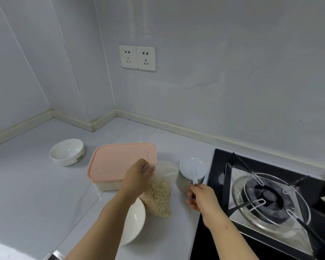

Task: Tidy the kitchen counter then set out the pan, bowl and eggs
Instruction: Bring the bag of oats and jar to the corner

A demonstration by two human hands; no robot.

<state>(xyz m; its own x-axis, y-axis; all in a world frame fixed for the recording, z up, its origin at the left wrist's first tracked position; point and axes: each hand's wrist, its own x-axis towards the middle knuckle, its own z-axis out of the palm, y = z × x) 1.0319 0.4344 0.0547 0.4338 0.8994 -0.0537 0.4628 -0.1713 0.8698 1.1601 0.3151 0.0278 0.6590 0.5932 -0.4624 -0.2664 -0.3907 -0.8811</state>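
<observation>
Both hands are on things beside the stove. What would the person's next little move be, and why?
Probably lifting both off the counter to clear them away: the left hand pinches the top of the clear bag of flakes, the right hand grips the white-lidded jar, and both things rest on the counter.

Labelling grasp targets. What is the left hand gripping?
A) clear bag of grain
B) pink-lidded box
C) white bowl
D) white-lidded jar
A: the left hand pinches the top of the clear bag of grain, which stands in front of the pink-lidded box; the right hand is at the white-lidded jar.
</observation>
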